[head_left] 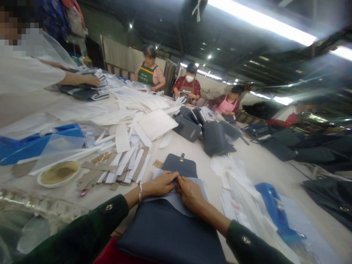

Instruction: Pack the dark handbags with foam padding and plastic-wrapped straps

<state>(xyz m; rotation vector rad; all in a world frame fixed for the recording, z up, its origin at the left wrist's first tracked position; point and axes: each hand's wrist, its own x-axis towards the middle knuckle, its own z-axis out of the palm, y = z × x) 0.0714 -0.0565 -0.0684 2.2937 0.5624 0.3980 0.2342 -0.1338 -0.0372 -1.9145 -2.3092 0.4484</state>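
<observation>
A dark blue bag lies in front of me with its flap opened away from me; a small metal clasp sits on the flap. A thin, pale translucent sheet covers part of the bag between flap and body. Over this sheet, my left hand and my right hand meet, fingertips pinched together and touching. What lies between the fingertips is too small to make out. Beside the flap's left edge is a small brown tag.
Left are cardboard strips, a shallow bowl, blue plastic and heaped white sheets. More dark bags stand ahead. A blue tool lies right. A co-worker's hand rests on dark pieces; several people work behind.
</observation>
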